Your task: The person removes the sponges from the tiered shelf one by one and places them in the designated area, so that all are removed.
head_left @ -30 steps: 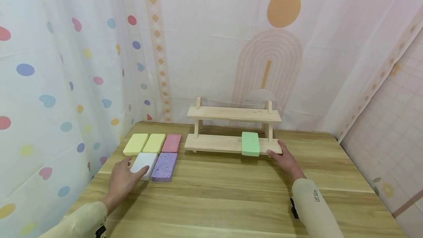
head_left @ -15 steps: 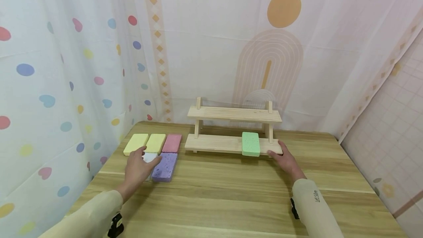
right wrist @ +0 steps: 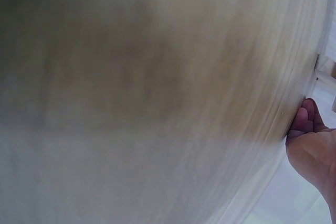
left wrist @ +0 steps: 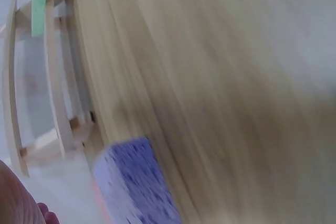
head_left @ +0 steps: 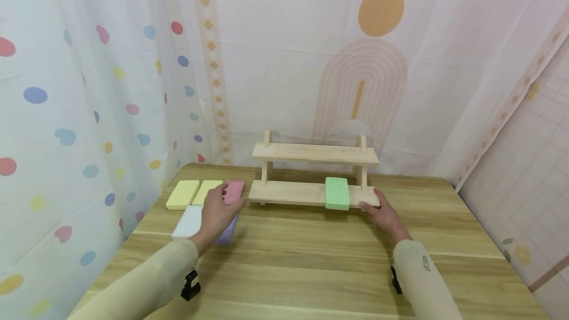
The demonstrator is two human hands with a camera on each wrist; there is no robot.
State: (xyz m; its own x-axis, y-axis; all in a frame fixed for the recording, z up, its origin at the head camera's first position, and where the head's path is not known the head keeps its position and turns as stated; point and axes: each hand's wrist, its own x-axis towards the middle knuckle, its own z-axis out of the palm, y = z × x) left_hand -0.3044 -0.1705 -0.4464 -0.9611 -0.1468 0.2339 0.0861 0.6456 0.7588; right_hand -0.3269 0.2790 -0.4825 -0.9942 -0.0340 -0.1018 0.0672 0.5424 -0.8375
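Observation:
Over the sponges on the left of the table hovers my left hand [head_left: 217,216], thumb and fingers spread apart and holding nothing. Beneath it lies a purple sponge [head_left: 227,235], partly hidden in the head view but plain in the left wrist view [left wrist: 139,187]. Just past the fingertips is a pink sponge [head_left: 234,191]. My right hand [head_left: 387,217] grips the right end of the lower board of a two-tier wooden shelf [head_left: 289,191], thumb in front and fingers behind. A green sponge [head_left: 337,193] leans on that lower board, towards its right end.
Two yellow sponges, one at the far left [head_left: 183,194] and one beside the pink [head_left: 208,189], form the back row. In front lies a white sponge [head_left: 186,221]. The wooden table [head_left: 311,265] backs onto a patterned curtain [head_left: 284,63].
My left hand has moved right and slightly away from me, from over the white sponge to over the purple one, still holding nothing. The right hand, shelf and green sponge have stayed put.

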